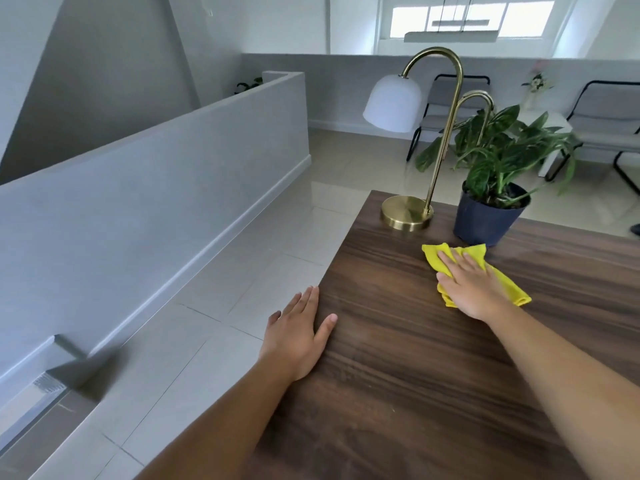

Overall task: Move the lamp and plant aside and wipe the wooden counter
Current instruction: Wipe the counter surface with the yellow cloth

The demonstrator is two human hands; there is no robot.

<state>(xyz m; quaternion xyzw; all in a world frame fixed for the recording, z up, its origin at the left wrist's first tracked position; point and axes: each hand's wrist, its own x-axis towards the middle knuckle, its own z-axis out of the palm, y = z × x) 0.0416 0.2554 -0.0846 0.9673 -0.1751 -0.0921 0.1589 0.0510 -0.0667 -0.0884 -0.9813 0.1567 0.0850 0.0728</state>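
Your right hand [474, 289] lies palm down with the fingers [457, 263] stretched flat and close together, pressing a yellow cloth [512, 289] onto the wooden counter [398, 358]. The cloth is crumpled and shows beyond the fingertips and along the outer side of the hand. Your left hand [296, 337] rests at the counter's left edge, gripping nothing: the fingers [304, 303] are extended and held together, lying over the edge, while the thumb [327, 325] is spread apart and sits on the wood.

The cloth lies just beside the plant [498, 150], short of its dark blue pot [485, 220], near the far end of the counter. The pot stands upright. The lamp [426, 140] stands to the left of the pot, its round brass base [403, 213] at the far left corner of the counter, its curved brass stem rising to a white shade [393, 102] that hangs out past the counter edge. Base and pot are close but apart. Beyond the counter, grey chairs [606, 116] stand on a tiled floor [242, 254].
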